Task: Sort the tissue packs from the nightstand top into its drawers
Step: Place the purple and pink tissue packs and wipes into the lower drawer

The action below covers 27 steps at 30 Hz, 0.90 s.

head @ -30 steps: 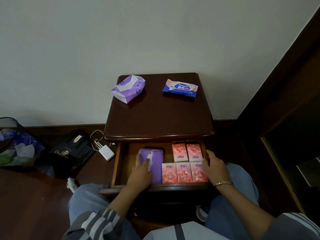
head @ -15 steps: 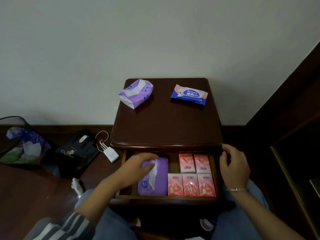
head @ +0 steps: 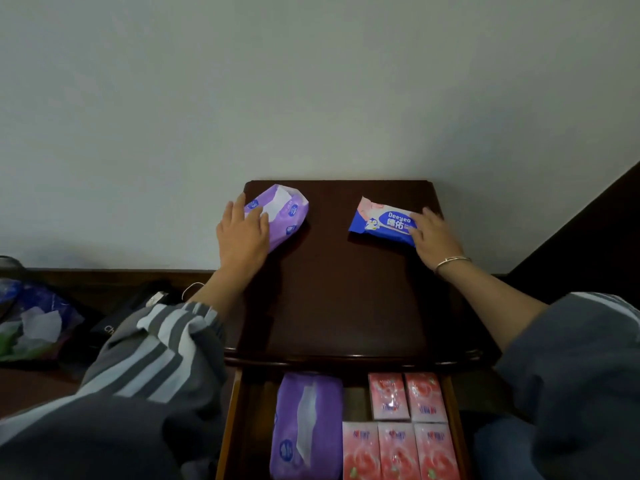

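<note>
Nightstand top (head: 343, 289), dark and glossy, takes up the middle of the view, and two packs are yet to be sorted from its far end. Below its near edge the open drawer (head: 229, 427) is seen. In it a purple drawer pack (head: 308, 427) is laid at the left and five small pink packs (head: 398, 445) are ranged at the right.

The purple tissue pack (head: 287, 216), at the far left of the top, is judged light and soft, and likely to dent under pressure. It would best be taken across its width, clear of the slit where white tissue is exposed. Its film is lilac with small blue round marks.

The blue pack (head: 381, 223), at the far right, is judged flatter, light and slippery in its glossy wrapper. A hold on its short edges or its sealed end would be surest. It is blue with white lettering and a pink far end.

The left hand (head: 242, 233) is laid over the purple tissue pack's left end with fingers nearly straight, and no closed grasp is seen. The right hand (head: 433, 237) is set on the blue pack's right end. Whether that pack is pinched cannot be told.
</note>
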Tool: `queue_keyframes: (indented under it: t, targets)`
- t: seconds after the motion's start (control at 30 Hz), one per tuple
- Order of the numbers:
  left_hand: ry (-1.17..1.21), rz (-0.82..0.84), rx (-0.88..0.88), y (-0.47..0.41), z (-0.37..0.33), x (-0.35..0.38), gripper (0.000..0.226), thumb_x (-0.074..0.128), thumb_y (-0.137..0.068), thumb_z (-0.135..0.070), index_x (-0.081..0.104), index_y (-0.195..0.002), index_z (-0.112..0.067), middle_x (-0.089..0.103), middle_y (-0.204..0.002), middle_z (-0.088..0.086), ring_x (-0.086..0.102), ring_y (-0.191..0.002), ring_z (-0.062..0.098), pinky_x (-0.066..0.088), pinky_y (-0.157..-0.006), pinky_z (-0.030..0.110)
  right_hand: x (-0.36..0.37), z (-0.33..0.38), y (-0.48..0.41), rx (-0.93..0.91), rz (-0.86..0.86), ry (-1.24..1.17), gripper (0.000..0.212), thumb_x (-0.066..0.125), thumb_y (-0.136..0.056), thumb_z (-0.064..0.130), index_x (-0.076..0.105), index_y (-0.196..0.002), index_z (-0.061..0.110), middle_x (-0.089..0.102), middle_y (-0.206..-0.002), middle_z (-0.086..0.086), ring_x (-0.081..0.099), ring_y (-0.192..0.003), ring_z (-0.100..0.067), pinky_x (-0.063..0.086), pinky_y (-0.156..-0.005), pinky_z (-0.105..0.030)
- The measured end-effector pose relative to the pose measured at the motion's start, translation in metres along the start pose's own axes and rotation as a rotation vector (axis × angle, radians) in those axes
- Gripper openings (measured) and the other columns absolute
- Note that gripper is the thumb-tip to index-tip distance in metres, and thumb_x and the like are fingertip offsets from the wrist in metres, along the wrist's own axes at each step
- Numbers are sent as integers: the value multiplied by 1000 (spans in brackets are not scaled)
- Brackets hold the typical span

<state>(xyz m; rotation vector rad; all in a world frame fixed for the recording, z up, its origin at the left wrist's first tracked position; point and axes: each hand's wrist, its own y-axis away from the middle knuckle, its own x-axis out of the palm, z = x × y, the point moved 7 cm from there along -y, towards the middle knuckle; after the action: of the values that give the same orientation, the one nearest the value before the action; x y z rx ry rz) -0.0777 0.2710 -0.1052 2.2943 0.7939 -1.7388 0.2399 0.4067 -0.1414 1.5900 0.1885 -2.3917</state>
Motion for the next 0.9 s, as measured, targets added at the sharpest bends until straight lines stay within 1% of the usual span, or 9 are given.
queue_keyframes:
  t: [0.1,0.2,0.3,0.37,0.43,0.5,0.67,0.8,0.9]
  targets:
    - [-153,152,-50,-6,7,20,31,39,-98,-21,63,-105,-4,60,-117,19,56,-110,37,40,-98,46,7,-8,-2,37,16,-3,47,49,-94,34,40,-136,14,41,-144,-10,43,-128,-27,42,-102,-47]
    - [-138,123,-146,1,15,22,28,55,-84,-33,62,-103,-13,62,-109,11,59,-102,32,32,-99,48,-2,-17,2,97,10,37,59,64,-82,44,43,-130,18,53,-132,-9,50,-119,-28,45,-96,-46]
    - [-76,69,-217,15,25,16,65,70,-69,-46,49,-123,-18,53,-122,11,51,-113,32,32,-97,47,-6,-28,18,180,94,57,80,71,-72,53,39,-134,14,51,-134,-13,46,-122,-33,41,-97,-45]
    - [-8,75,-283,26,36,10,92,77,-64,-50,35,-139,-19,38,-139,14,39,-126,36,32,-101,49,-6,-29,36,193,142,96,74,69,-70,58,47,-124,12,55,-126,-15,49,-115,-34,43,-95,-43]
    - [79,188,-339,41,45,11,97,77,-68,-49,28,-145,-15,36,-144,17,38,-131,39,33,-104,50,-7,-28,60,220,103,82,67,71,-69,56,52,-112,9,58,-117,-15,51,-108,-34,44,-91,-41]
    - [165,235,-355,60,48,7,86,74,-75,-44,32,-141,-8,46,-135,22,47,-123,41,40,-99,49,-7,-24,89,249,19,-24,61,75,-70,48,51,-106,5,59,-112,-16,54,-104,-33,46,-86,-41]
    - [406,42,-496,138,60,-32,67,72,-78,-23,39,-132,-1,47,-128,28,49,-115,45,42,-94,44,-6,-22,165,275,-88,-322,52,76,-75,33,42,-100,2,64,-106,-20,63,-91,-38,50,-70,-41]
    - [621,2,-559,216,85,-49,61,72,-78,-12,41,-129,-1,56,-123,22,56,-110,37,42,-79,34,1,-35,222,394,-46,-689,45,78,-74,28,49,-100,5,66,-105,-14,64,-83,-24,51,-64,-33]
    - [732,46,-610,279,93,-56,67,74,-69,-23,41,-127,-11,60,-115,13,59,-96,29,46,-77,35,2,-35,263,432,62,-924,31,74,-78,29,54,-95,12,69,-95,-8,61,-68,-12,42,-51,-23]
